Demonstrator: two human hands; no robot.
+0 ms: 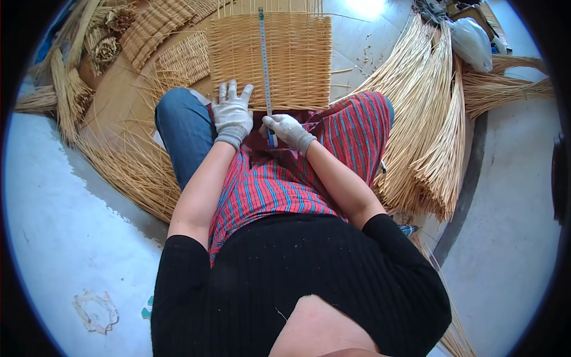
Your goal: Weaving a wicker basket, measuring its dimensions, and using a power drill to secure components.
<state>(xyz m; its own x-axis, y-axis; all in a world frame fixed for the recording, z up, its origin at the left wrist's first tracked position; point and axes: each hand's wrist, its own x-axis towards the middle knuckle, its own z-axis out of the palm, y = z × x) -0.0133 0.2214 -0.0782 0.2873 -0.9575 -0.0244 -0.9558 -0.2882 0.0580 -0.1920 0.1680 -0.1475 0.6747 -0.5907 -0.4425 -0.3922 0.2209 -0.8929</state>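
In front of my knees lies a woven wicker panel (300, 62), with loose rod ends sticking out along its far edge. A tape measure (265, 65) is drawn out across it, its blade running from the near edge to the far edge. My right hand (286, 129), in a white glove, is closed around the blue tape case just off the panel's near edge. My left hand (232, 113), gloved too, lies flat with fingers spread on the panel's near left corner.
Long bundles of willow rods (416, 113) fan out on the right, beside a white plastic bag (471, 43). More loose rods (134, 169) lie on the left. Other woven panels (156, 30) and tied bundles (106, 49) sit at the far left. A striped red apron (351, 128) covers my lap.
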